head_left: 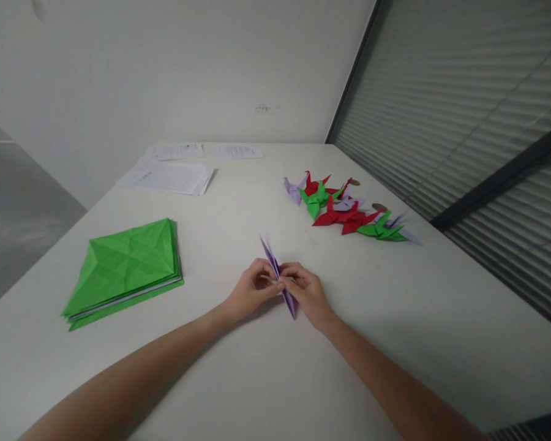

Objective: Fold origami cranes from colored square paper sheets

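Pinching apparently part-folded purple paper (289, 301), left hand (253, 285) and right hand (310, 290) have folded birds (342, 217) beyond, flat creased sheets (131, 254) leftward

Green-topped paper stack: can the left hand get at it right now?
Probably yes: the green-topped paper stack lies off to the left hand's own side, with nothing visible between them. The hand is pinching the folded purple paper, though, so it would likely need to let go first.

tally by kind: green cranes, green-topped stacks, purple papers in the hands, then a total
Green cranes: 2
Green-topped stack: 1
Held purple paper: 1
Total: 4
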Demonstrator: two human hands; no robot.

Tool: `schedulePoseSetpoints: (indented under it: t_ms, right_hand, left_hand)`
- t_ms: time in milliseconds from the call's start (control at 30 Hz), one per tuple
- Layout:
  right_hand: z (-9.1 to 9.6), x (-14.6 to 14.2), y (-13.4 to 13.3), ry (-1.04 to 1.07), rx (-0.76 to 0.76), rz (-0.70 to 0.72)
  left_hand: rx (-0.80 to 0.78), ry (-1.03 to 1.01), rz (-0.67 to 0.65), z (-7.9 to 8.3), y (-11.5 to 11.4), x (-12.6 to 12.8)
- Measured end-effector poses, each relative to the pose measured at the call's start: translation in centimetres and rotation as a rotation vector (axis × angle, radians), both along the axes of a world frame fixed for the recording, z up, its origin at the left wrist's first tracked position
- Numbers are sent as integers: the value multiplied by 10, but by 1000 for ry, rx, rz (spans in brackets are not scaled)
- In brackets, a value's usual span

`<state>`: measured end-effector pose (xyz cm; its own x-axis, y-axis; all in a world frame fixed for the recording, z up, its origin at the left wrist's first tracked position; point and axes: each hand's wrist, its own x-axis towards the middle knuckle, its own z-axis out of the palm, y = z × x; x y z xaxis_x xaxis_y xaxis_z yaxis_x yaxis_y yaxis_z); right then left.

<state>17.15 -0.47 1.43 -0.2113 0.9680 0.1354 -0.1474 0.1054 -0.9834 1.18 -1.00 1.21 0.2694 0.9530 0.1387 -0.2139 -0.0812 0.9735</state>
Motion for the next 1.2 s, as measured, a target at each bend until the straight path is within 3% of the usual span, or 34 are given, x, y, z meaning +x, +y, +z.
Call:
schedulePoseSetpoints:
  t_ms: [200, 367, 467, 767, 1000, 1200]
  right_hand:
    - [1, 0, 1, -65, 101, -114]
    - [-1, 1, 3, -19, 26, -155]
    - [-1, 1, 4, -14, -7, -176]
    - [2, 3, 2, -106, 96, -164]
    - [1, 1, -2, -151, 199, -134]
    - [3, 2, -2, -81, 79, -102]
  left_hand:
    - [-105, -74, 55, 3, -1, 2]
    - [-214, -249, 90, 3, 1, 4]
    - [-250, -244, 91, 2, 2, 3]
    - [-160, -113, 40, 11, -2, 0]
    - [-61, -58, 140, 11, -6, 3]
    - [-210, -129, 136, 6, -3, 0]
